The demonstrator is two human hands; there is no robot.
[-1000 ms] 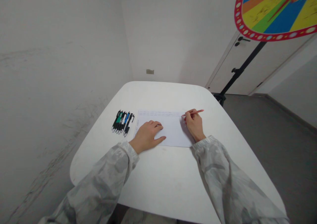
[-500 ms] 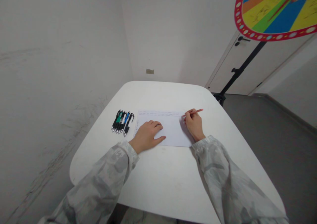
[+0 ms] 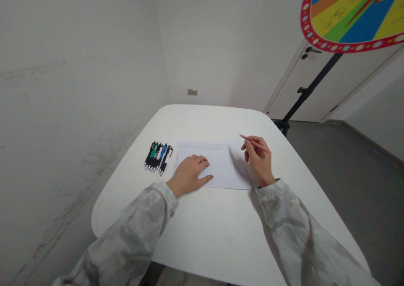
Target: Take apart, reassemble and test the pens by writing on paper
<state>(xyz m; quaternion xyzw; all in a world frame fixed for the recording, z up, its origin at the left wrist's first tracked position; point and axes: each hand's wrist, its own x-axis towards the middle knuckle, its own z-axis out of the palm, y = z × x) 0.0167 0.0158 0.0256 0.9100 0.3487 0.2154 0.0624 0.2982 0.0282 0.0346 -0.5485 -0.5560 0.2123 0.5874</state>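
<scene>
A white sheet of paper [image 3: 221, 168] lies on the white table, with lines of small writing along its top edge and marks down its left side. Flat on the left part of the sheet rests my left hand [image 3: 189, 172], its fingers stretched and thumb apart. My right hand [image 3: 259, 159] pinches a slim pink pen [image 3: 248, 138] above the sheet's right edge. The pen's tip points up and to the left, lifted off the paper. Left of the sheet, several click pens [image 3: 158, 156] lie side by side in a row, with black, green, white and blue parts.
The rounded white table [image 3: 208, 231] stands near the left wall and the back wall with a socket plate [image 3: 192, 92]. A colourful wheel [image 3: 350, 16] on a black stand [image 3: 312, 86] rises at the right, before a door [image 3: 293, 75].
My right hand has lifted the pen off the written line and moved right, and the pen's tip now points up-left. My left hand stays flat on the sheet. The view has shifted slightly.
</scene>
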